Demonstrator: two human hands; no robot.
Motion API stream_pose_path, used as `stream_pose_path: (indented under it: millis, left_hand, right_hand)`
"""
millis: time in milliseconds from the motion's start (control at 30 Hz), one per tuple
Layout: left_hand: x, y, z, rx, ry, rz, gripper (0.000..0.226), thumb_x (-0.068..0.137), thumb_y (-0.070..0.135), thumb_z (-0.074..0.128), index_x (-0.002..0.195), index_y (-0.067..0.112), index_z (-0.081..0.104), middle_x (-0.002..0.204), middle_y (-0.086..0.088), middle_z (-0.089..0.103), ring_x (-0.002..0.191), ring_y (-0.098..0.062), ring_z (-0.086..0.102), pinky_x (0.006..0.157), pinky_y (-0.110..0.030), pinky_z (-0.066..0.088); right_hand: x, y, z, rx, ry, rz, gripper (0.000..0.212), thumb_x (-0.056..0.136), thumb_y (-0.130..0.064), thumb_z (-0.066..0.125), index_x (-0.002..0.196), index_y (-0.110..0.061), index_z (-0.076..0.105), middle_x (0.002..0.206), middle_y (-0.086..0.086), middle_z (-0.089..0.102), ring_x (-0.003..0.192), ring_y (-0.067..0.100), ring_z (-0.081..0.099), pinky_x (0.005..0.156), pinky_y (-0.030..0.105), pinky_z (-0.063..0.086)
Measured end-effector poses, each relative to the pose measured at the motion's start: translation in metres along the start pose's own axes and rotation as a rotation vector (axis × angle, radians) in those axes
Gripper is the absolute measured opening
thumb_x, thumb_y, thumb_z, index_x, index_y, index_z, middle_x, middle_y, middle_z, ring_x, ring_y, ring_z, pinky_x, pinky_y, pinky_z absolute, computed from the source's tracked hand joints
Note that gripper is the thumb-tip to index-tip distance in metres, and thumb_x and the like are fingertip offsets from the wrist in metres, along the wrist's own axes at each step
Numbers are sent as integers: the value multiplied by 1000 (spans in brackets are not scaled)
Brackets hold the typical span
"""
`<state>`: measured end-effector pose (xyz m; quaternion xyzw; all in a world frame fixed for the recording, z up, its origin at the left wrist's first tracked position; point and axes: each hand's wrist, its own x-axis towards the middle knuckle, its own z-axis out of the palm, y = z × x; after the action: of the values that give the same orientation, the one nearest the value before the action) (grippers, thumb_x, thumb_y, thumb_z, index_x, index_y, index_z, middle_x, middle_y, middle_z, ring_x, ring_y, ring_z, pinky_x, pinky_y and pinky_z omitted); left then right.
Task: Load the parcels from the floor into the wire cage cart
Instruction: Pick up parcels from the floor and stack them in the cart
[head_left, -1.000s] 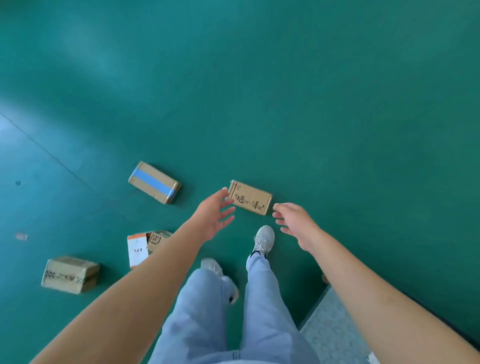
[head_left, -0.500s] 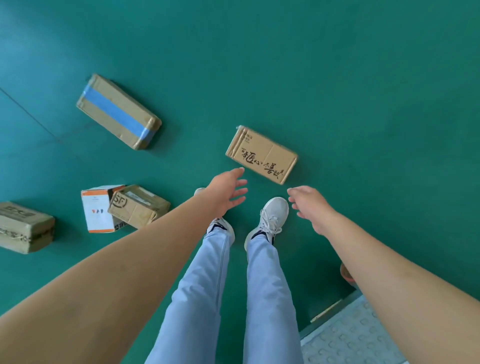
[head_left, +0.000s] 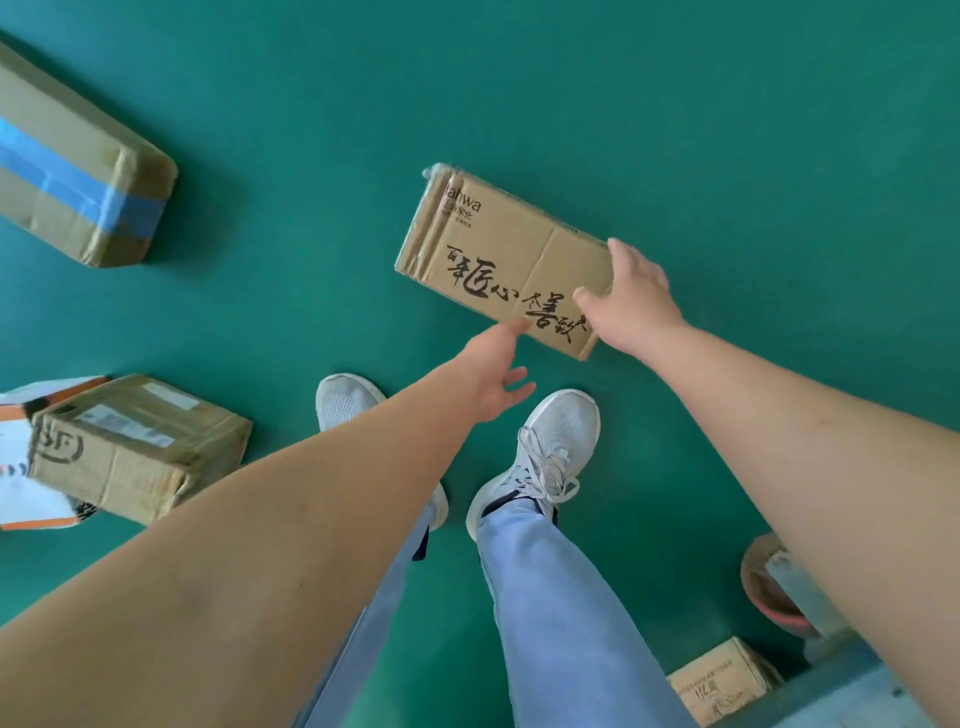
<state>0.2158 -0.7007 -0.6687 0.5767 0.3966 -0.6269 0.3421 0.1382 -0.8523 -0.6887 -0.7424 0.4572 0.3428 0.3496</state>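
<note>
While both arms reach down toward the green floor (head_left: 675, 104), the parts are labelled as follows.

Target parcel: flat cardboard box with black brush lettering (head_left: 498, 260), lying on the floor just ahead of the feet, one short end toward the upper left.
Right hand: right hand (head_left: 631, 299) at the box's near right end; thumb on the printed top face, fingers curved over the far edge of that end, gripping it.
Left hand: left hand (head_left: 496, 371) with fingers spread and relaxed; it holds nothing, and its uppermost fingertip meets the box's near long edge, though actual contact cannot be told.
Other parcels, left: blue-taped box (head_left: 72, 171) at upper left, well apart from the target; brown box with a circular stamp (head_left: 135, 447) at lower left, lying against a white-and-orange parcel (head_left: 26, 467) cut by the frame edge.
Other parcel, lower right: small printed carton (head_left: 722, 686) beside the right leg.
Feet: pale mesh sneakers (head_left: 550, 447) and light blue trouser legs between the arms.
Lower right corner: reddish round object (head_left: 763, 587) and a pale grey surface (head_left: 883, 696), both partly hidden by the right forearm; what they are cannot be told.
</note>
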Motion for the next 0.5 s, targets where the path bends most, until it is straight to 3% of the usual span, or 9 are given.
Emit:
stream_pose_path:
  millis: [67,200,300,367,433,500]
  left_hand:
    - [7,3,5,-8,-1,-5,64,98,42,66,154,26,38,162,-2,35,135,-27,47,98,-43,52]
    - [-9,4,-2,67,53,25,74,97,50,65,159,33,27,163,2,34,146,-29,37,118,-56,34]
    - [-44,6,-14,128,81,84,74,94,55,64,155,50,23,158,5,42,142,-32,42,116,-67,26]
    - [-77,8,-20,190,80,85,70,94,56,64,154,51,27,154,6,42,142,-32,39,115,-71,21]
    - [-114,9,-24,250,64,92,64,94,55,65,149,53,34,144,7,48,132,-32,45,113,-74,23]
    - [-156,7,-26,285,49,116,62,91,54,67,146,54,38,139,5,57,122,-31,56,109,-75,30]
  right_hand:
    - [3,2,4,-74,-40,3,83,97,-50,56,162,-16,18,167,7,20,153,32,17,123,45,21]
    - [-20,-5,-1,29,-86,117,82,89,-69,52,153,-18,41,150,12,35,142,35,35,113,47,38]
    - [-60,-12,-14,293,-164,213,81,85,-75,55,147,-23,44,147,7,39,135,31,43,111,50,39]
    - [-95,-22,-24,631,-219,312,69,86,-70,61,136,-30,38,137,3,47,121,28,53,102,47,45]
    - [-129,-34,-36,854,-235,371,59,87,-65,64,126,-33,33,128,6,55,111,28,60,98,52,51]
    - [-166,-48,-53,906,-206,392,52,92,-52,65,124,-31,30,121,7,58,105,26,62,93,50,53]
